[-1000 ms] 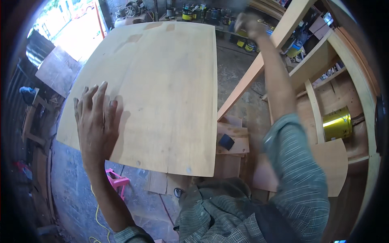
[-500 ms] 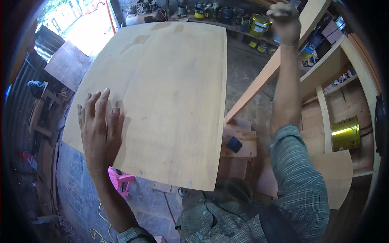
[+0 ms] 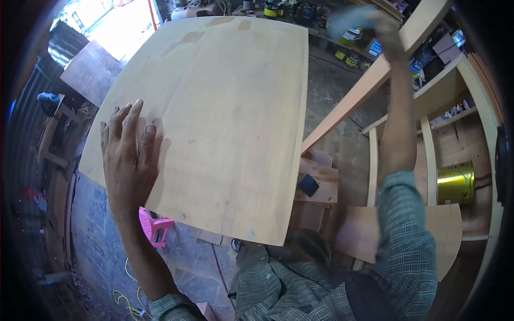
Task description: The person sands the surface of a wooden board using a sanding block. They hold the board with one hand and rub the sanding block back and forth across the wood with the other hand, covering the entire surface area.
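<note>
A large pale plywood panel spreads in front of me, with a few darker tan patches near its far edge. My left hand is over its left part, fingers apart and pointing away from me, holding nothing; it looks to be resting on the wood. My right hand is raised at the far right, beyond the panel's edge, smeared by motion. From it a pale blue-grey, cloth-like thing streaks out to the left, too blurred to name surely.
A wooden beam slants up beside the panel. A dark sanding-block-like piece lies on a wooden stand. An open wooden frame with a golden can stands right. A pink plastic chair shows below the panel.
My right hand has swung a little to the right, and the pale thing in it now trails out leftward. My left hand keeps its place on the panel. The view has shifted slightly.
</note>
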Available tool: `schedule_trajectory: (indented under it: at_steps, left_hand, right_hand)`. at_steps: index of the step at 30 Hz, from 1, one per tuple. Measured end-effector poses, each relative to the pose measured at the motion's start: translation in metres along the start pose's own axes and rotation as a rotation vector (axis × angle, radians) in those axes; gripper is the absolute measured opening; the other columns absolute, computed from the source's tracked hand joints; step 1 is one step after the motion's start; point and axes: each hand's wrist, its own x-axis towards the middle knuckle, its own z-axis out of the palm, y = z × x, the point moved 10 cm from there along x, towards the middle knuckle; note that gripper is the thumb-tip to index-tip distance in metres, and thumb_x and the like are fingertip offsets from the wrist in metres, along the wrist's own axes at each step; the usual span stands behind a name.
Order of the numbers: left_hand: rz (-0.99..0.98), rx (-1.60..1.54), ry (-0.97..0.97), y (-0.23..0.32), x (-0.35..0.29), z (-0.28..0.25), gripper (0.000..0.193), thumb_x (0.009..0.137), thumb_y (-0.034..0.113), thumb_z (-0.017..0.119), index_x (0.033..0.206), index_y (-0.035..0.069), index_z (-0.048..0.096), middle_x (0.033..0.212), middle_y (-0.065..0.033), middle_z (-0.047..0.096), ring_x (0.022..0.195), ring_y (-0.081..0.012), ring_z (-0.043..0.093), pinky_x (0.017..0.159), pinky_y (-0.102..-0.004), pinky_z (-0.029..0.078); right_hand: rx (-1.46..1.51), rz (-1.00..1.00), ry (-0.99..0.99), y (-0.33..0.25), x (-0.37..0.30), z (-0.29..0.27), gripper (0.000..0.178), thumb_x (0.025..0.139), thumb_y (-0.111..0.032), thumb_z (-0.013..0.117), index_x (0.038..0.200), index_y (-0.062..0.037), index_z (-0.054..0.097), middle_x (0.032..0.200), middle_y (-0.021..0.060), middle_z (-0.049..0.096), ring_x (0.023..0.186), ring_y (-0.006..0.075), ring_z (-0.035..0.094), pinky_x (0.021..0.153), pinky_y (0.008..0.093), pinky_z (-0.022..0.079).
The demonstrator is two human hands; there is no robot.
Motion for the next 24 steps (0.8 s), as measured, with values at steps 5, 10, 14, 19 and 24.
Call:
schedule_trajectory:
  at_steps: [5,10,14,19,24]
  left_hand:
    - [0.048,-0.025,0.012,0.007,0.0,0.004,0.038,0.096,0.021,0.053,0.132,0.006,0.054,0.132,-0.0187,0.052,0.127,-0.0366,0.047,0.108,-0.0475,0.034]
    - [0.026,-0.026,0.022,0.01,0.003,0.005,0.039,0.097,0.024,0.053,0.132,0.007,0.054,0.133,-0.0178,0.052,0.126,-0.0363,0.048,0.108,-0.0472,0.035]
    - [0.015,-0.022,0.019,0.001,-0.003,0.004,0.041,0.096,0.027,0.053,0.132,0.007,0.054,0.133,-0.0168,0.052,0.126,-0.0359,0.048,0.108,-0.0473,0.035]
    - [0.013,-0.005,0.002,0.002,-0.002,0.005,0.042,0.096,0.028,0.053,0.133,0.008,0.054,0.132,-0.0167,0.052,0.127,-0.0346,0.048,0.111,-0.0476,0.032]
    - [0.006,-0.033,0.002,-0.005,-0.004,0.003,0.043,0.096,0.029,0.053,0.134,0.008,0.053,0.131,-0.0173,0.053,0.127,-0.0345,0.048,0.113,-0.0488,0.028]
  right_hand:
    - [-1.288,-0.326,-0.08,0.053,0.007,0.029,0.02,0.09,-0.014,0.049,0.102,-0.0052,0.062,0.106,0.017,0.065,0.092,0.0293,0.064,0.085,0.0402,0.051]
    - [0.214,-0.399,-0.2,0.003,0.029,-0.043,0.011,0.085,-0.014,0.055,0.084,-0.0042,0.06,0.084,0.0103,0.064,0.084,0.0241,0.064,0.079,0.0375,0.051]
    - [-0.092,-0.289,-0.168,0.052,0.026,0.0,0.017,0.087,-0.017,0.056,0.084,-0.0012,0.063,0.079,0.0092,0.066,0.077,0.0228,0.064,0.076,0.0356,0.05]
    - [-0.182,-0.006,-0.367,0.039,0.023,-0.012,0.021,0.086,-0.022,0.061,0.087,-0.0024,0.067,0.082,0.0088,0.066,0.074,0.0186,0.064,0.075,0.0334,0.052]
    - [-1.646,0.154,-0.657,0.116,-0.037,0.075,0.025,0.082,-0.02,0.058,0.095,-0.0021,0.07,0.09,0.0176,0.071,0.088,0.0313,0.069,0.08,0.0429,0.055]
